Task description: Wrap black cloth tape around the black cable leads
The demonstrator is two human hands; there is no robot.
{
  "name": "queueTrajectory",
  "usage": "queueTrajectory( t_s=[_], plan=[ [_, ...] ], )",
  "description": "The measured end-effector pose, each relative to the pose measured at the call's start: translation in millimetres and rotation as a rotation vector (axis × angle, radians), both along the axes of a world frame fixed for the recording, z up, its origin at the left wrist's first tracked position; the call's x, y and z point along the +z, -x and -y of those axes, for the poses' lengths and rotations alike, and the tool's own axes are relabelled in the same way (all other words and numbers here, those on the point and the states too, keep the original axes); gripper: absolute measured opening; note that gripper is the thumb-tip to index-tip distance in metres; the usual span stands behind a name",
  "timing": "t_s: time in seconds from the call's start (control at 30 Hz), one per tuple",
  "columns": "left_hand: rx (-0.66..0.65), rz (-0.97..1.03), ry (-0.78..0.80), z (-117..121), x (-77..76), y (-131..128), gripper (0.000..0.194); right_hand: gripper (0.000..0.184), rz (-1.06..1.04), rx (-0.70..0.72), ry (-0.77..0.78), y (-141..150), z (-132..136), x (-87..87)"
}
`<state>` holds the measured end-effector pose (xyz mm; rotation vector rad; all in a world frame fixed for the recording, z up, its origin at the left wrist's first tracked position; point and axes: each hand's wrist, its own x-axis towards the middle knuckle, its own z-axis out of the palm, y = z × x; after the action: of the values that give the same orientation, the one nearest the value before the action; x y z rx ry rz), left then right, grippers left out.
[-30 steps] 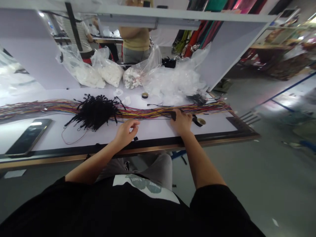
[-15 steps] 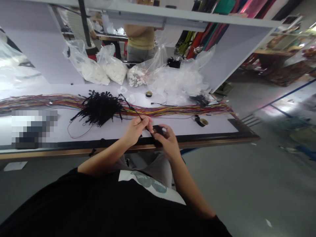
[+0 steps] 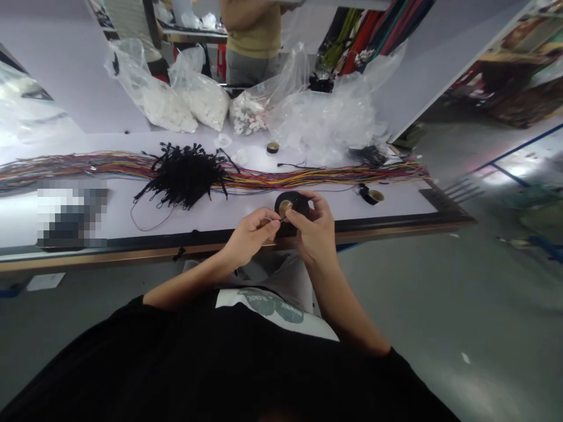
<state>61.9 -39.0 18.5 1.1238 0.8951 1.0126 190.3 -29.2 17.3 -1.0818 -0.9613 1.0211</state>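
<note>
My right hand [image 3: 317, 225] is wrapped round a roll of black tape [image 3: 299, 202], its thumb over the pale core. Close beside it on the left, my left hand [image 3: 254, 233] is closed in a pinch on a thin dark cable [image 3: 282, 220], whose short end shows against the tape roll's core. Most of that cable is hidden by the fingers. Both hands are above the table's front edge. Beyond my left hand lies a heap of black cables with small connectors [image 3: 187, 176], on top of a long bundle of coloured wires [image 3: 285, 177].
Clear plastic bags of white parts [image 3: 206, 105] line the back of the table [image 3: 246, 202]. A small tape roll [image 3: 272, 147] lies near them, another tape roll [image 3: 373, 196] to the right. A pixelated patch [image 3: 73, 214] covers something at left. A person [image 3: 253, 47] stands beyond.
The tape roll has turned so its core faces me. The long black cable stretching up from my left hand no longer shows there. Both hands have shifted slightly right; the view has tilted down.
</note>
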Motion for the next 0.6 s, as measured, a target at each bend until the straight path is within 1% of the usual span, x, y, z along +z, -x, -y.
queueTrajectory(
  t_s=[0.07, 0.13, 0.2, 0.3, 0.4, 0.47, 0.5, 0.53, 0.6],
  plan=[
    [0.037, 0.107, 0.081, 3, -2.2, 0, 0.015, 0.045, -0.119, -0.012, 0.025, 7, -2, 0.5],
    [0.046, 0.166, 0.145, 4, -3.5, 2, 0.018, 0.045, -0.165, -0.017, 0.038, 11, -4, 0.5],
    [0.051, 0.203, 0.191, 2, -3.7, 5, 0.02, 0.046, -0.128, -0.01, 0.035, 11, -5, 0.2],
    [0.094, 0.244, 0.189, -5, -3.2, 11, 0.021, 0.041, 0.047, 0.045, -0.006, 4, -1, -0.3],
    [0.157, 0.232, 0.108, -10, -3.6, 14, 0.018, 0.036, 0.271, 0.161, -0.019, -4, 11, -0.8],
    [0.181, 0.17, 0.02, -12, -5.1, 15, 0.013, 0.036, 0.405, 0.25, -0.005, -7, 21, -1.2],
    [0.186, 0.13, -0.036, -11, -6.1, 16, 0.01, 0.037, 0.469, 0.272, -0.006, -7, 25, -1.3],
    [0.185, 0.088, -0.099, -11, -7.0, 16, 0.008, 0.036, 0.532, 0.275, -0.014, -6, 28, -1.2],
    [0.174, 0.002, -0.228, -9, -8.7, 17, 0.003, 0.035, 0.642, 0.234, -0.034, -4, 32, -0.5]
  ],
)
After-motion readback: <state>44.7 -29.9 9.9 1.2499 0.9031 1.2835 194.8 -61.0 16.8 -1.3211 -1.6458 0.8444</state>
